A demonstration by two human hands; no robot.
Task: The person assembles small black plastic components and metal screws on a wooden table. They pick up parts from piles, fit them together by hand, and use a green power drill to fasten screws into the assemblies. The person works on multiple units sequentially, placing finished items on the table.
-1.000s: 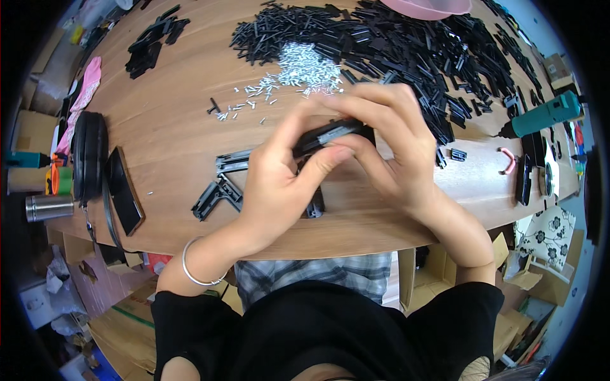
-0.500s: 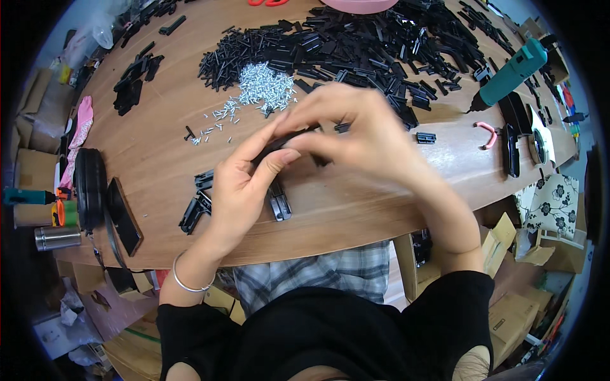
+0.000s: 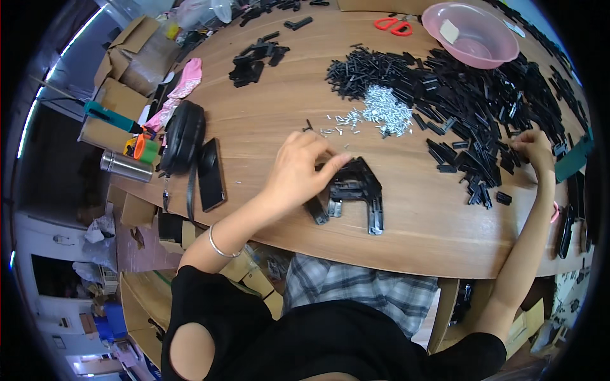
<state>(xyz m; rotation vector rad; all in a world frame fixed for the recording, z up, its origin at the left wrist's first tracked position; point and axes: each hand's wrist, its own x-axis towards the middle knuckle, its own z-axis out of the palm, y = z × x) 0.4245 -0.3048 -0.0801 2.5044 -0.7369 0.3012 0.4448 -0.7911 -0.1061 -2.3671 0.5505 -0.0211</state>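
Note:
My left hand (image 3: 302, 166) is bent over a black pistol-shaped plastic piece (image 3: 357, 184) at the table's front middle, its thumb lying on the piece's top end. The finger ends are partly hidden behind the piece. Other black metal-like ends (image 3: 318, 213) show beneath the hand. Far to the right, my right hand (image 3: 535, 147) reaches into the edge of a heap of black plastic parts (image 3: 473, 152). Its fingers are drawn together among the parts; whatever they hold is too small to make out.
Silver screws (image 3: 386, 113) lie beside black pins (image 3: 359, 73). Behind are a pink bowl (image 3: 470, 47) and red-handled scissors (image 3: 395, 26). A phone (image 3: 211, 174), black case (image 3: 184, 136) and steel flask (image 3: 126, 165) sit left; a green power tool (image 3: 575, 159) stands at the right.
Both hands were together around a dark piece. The right hand has gone off to the right, into the black heap; the left stays at the pistol-shaped piece. The view has swung too.

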